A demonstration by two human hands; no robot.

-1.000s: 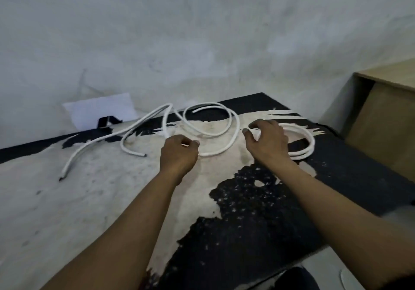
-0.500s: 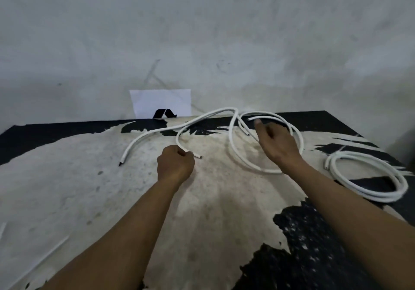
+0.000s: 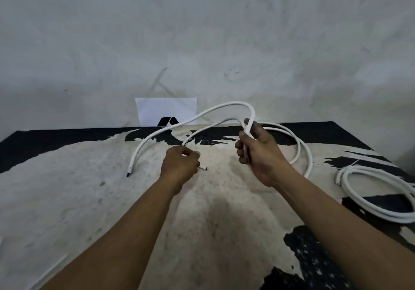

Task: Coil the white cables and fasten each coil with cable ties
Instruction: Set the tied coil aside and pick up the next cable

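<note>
Since the earlier frame the right hand (image 3: 260,152) has closed around the loose white cable (image 3: 224,106) and lifted it, so a stretch that lay flat now arches above the table (image 3: 67,200) in the middle of the frame. The arch runs left to right; its free end (image 3: 129,173) slopes down to the left and touches the tabletop. Right of that hand the cable lies in a wide loop on the table. The left hand (image 3: 179,164), at centre, pinches the other end — a short tip sticks out to the right. A finished coil (image 3: 341,175) lies flat at the right edge. A white card (image 3: 166,110) leans against the wall behind.
</note>
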